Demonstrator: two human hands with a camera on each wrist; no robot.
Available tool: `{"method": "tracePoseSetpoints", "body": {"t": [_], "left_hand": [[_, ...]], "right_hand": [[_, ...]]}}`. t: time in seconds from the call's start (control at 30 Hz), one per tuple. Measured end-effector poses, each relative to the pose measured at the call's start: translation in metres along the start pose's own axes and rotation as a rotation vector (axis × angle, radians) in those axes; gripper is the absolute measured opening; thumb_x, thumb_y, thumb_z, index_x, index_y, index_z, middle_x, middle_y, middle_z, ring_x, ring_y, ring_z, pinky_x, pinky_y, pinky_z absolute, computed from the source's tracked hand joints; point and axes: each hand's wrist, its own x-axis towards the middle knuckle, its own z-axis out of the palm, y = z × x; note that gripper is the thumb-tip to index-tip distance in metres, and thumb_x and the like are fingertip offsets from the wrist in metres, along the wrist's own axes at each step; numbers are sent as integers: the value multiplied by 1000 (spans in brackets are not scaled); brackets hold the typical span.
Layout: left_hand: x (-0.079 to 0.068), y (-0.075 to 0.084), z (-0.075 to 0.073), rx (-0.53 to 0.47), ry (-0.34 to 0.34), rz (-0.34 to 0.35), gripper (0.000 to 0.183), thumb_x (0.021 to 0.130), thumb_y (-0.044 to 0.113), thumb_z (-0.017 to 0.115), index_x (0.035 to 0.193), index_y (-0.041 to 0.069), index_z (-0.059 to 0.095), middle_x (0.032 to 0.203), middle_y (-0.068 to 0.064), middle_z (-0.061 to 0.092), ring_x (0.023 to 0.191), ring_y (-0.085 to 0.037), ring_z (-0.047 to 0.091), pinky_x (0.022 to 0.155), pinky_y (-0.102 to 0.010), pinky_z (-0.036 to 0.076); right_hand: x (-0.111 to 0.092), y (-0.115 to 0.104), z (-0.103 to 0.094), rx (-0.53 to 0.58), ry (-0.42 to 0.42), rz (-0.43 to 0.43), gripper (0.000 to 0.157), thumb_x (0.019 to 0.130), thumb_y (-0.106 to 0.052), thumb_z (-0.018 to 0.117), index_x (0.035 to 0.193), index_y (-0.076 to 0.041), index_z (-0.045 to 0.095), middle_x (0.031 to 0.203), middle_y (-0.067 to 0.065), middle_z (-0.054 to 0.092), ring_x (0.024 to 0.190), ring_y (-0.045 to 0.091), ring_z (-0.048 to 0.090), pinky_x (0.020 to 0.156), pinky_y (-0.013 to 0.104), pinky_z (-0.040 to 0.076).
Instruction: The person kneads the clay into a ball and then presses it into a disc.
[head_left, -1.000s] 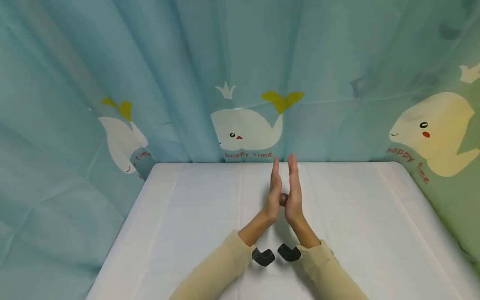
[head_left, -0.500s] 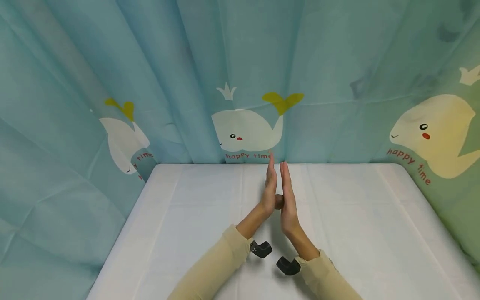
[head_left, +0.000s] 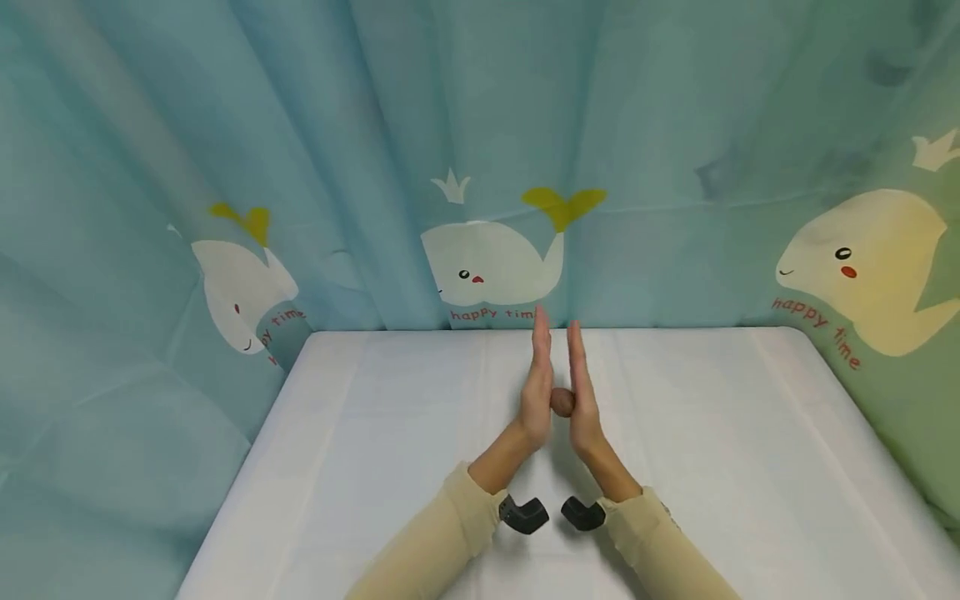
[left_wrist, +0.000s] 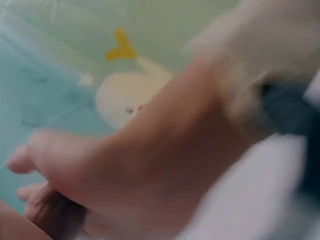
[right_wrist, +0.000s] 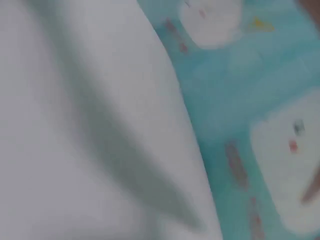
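Observation:
A small brown ball (head_left: 562,402) sits between two facing palms over the white table, in the head view. My left hand (head_left: 537,387) presses it from the left, fingers straight and pointing away from me. From the right, the flat palm of my right hand (head_left: 584,396) touches the ball, its fingers straight too. A narrow gap separates the fingertips of both hands. In the left wrist view, blurred, the right hand (left_wrist: 145,150) stretches across, and the ball (left_wrist: 62,217) shows as a dark lump beside it. The right wrist view catches only slivers of hand at its right edge.
The white-covered table (head_left: 405,433) lies beneath both arms. Behind it and along its sides hangs a blue-green curtain (head_left: 660,125) with printed whales. Black wrist cameras (head_left: 525,516) stick out below both cuffs.
Both palms have slid against each other, the right hand drawing back and then forward again. They are a little further left than a second ago, and more of the ball shows between them.

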Motion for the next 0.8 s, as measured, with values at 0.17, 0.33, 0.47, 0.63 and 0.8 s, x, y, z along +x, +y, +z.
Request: {"method": "tracePoseSetpoints", "body": {"t": [0.17, 0.33, 0.47, 0.63, 0.8], "left_hand": [[11, -18, -12, 78, 5, -58, 67, 111, 49, 10, 166, 16, -8, 173, -2, -11, 157, -18, -8, 124, -51, 2], [-2, -22, -6, 42, -15, -107, 65, 111, 48, 8, 166, 18, -7, 173, -2, -9, 157, -19, -7, 123, -53, 5], [-10, -10, 5, -20, -78, -73, 65, 111, 49, 9, 165, 18, -11, 172, -1, -13, 157, -20, -10, 124, -51, -3], [-4, 2, 4, -41, -43, -44, 71, 109, 56, 9, 165, 17, -11, 172, 1, -10, 157, -16, -8, 124, -50, -4], [12, -7, -6, 48, -35, -65, 65, 110, 51, 6, 166, 21, -9, 172, 4, -12, 155, -10, -10, 124, -49, -4]], "right_hand": [[-11, -23, 22, 1, -12, -20, 58, 112, -37, 11, 167, -20, 4, 173, 1, -3, 157, 18, -6, 122, 32, 7], [12, -36, 12, -95, -1, -41, 59, 111, -42, 16, 167, -24, 6, 173, -5, -1, 157, 16, -8, 123, 48, 0], [28, -19, -12, -91, 33, -43, 55, 113, -34, 15, 167, -24, 6, 173, -4, -1, 157, 13, -6, 124, 44, -4], [8, -3, -9, 23, -18, 38, 55, 114, -35, 9, 167, -23, 3, 173, 0, -4, 157, 13, -6, 122, 29, 3], [-14, -18, 14, 67, -31, -37, 56, 114, -34, 10, 167, -18, 1, 173, 6, -1, 158, 22, -4, 122, 28, 8]]}}
